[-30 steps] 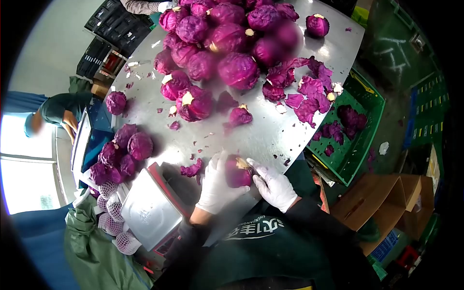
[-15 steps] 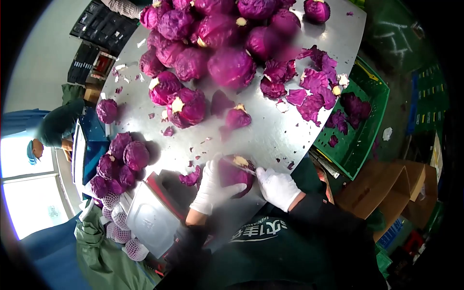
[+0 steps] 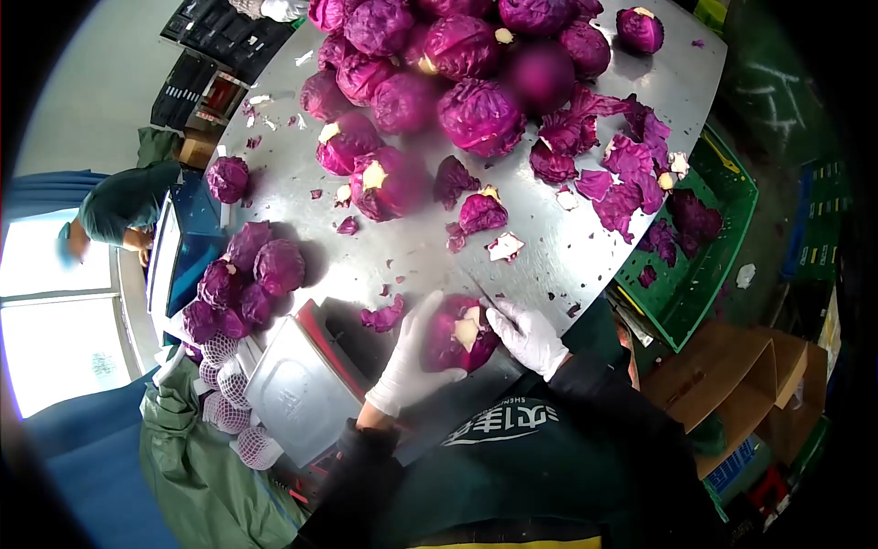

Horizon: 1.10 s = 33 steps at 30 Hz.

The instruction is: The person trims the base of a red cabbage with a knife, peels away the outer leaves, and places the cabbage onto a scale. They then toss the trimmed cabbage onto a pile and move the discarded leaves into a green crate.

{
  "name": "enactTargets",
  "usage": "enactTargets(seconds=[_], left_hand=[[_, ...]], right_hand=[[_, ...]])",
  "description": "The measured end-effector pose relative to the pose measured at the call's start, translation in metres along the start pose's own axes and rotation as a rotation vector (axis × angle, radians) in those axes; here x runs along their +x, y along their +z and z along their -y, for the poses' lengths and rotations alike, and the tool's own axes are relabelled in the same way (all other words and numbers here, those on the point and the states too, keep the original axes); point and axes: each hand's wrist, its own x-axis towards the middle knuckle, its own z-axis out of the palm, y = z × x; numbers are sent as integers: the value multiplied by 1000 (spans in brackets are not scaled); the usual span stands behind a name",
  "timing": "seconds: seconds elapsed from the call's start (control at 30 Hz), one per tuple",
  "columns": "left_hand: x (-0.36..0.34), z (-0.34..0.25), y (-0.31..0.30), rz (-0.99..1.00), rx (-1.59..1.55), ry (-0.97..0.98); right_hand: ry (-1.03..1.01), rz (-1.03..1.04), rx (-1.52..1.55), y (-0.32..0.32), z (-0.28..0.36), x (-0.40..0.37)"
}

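A red cabbage [image 3: 467, 351] sits at the near edge of the metal table, its pale cut stem face turned up. My left hand [image 3: 409, 361], in a white glove, is wrapped round its left side with the thumb along the near side. In my gloved right hand [image 3: 530, 339] is a knife [image 3: 481, 292], whose thin blade points away from me past the cabbage; the handle is hidden in the fist. The right fingers are close to the cabbage's right side. Beyond it lies a pale cut stem slice [image 3: 505, 246], near a small purple cabbage piece [image 3: 482, 212].
Many red cabbages [image 3: 480, 117] are heaped at the far side of the table [image 3: 366, 261]. Loose leaves [image 3: 625, 188] lie to the right, above a green crate [image 3: 681, 320]. Left stand a grey-lidded box [image 3: 297, 393] and netted cabbages [image 3: 229, 412]. Another person [image 3: 128, 206] bends at far left.
The stem end has come off the cabbage, and a pale slice now lies on the table beyond it. My right hand has drawn slightly back from the cabbage's top. The view has shifted.
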Motion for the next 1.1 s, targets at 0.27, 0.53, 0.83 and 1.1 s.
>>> enactTargets(seconds=[0.27, 0.53, 0.83, 1.1], left_hand=[[26, -2, 46, -313, 114, 39], [32, 5, 46, -282, -14, -71], [26, -16, 49, -322, 336, 27], [22, 8, 23, -90, 147, 169]], right_hand=[[-61, -131, -564, -33, 35, -18], [-334, -168, -837, -10, 31, -28], [-35, -386, -708, -33, 29, 9], [291, -446, -394, -84, 4, 34]])
